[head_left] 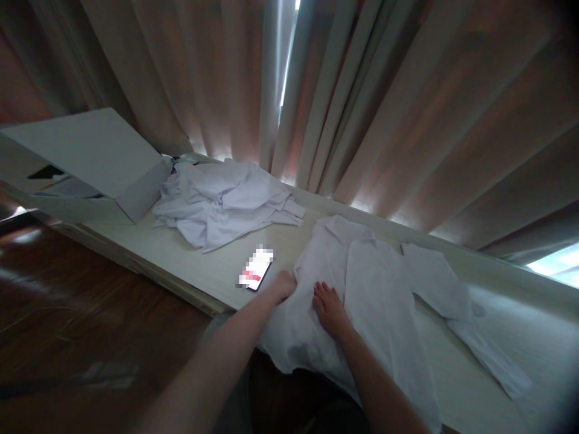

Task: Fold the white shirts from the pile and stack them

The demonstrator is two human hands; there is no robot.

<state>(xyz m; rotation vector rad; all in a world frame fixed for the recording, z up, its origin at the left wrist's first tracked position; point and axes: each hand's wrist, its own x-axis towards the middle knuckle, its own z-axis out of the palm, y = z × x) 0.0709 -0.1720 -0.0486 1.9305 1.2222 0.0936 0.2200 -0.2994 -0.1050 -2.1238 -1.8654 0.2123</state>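
A white long-sleeved shirt [375,289] lies spread on the pale table, its collar toward the curtains and its lower part hanging over the near edge. One sleeve stretches out to the right. My left hand [284,286] is closed at the shirt's left edge, its fingers mostly hidden; it appears to grip the cloth. Flat on the shirt front rests my right hand [330,308], palm down with its fingers extended. Just left of my left hand, a phone [257,269] with a lit screen lies on the table.
Crumpled white cloth [226,199] is heaped behind the phone. Farther left stands a white box [90,157] with a raised lid and some items inside. Long curtains [398,108] hang behind the table [190,265]. Brown floor [90,319] shows at the lower left.
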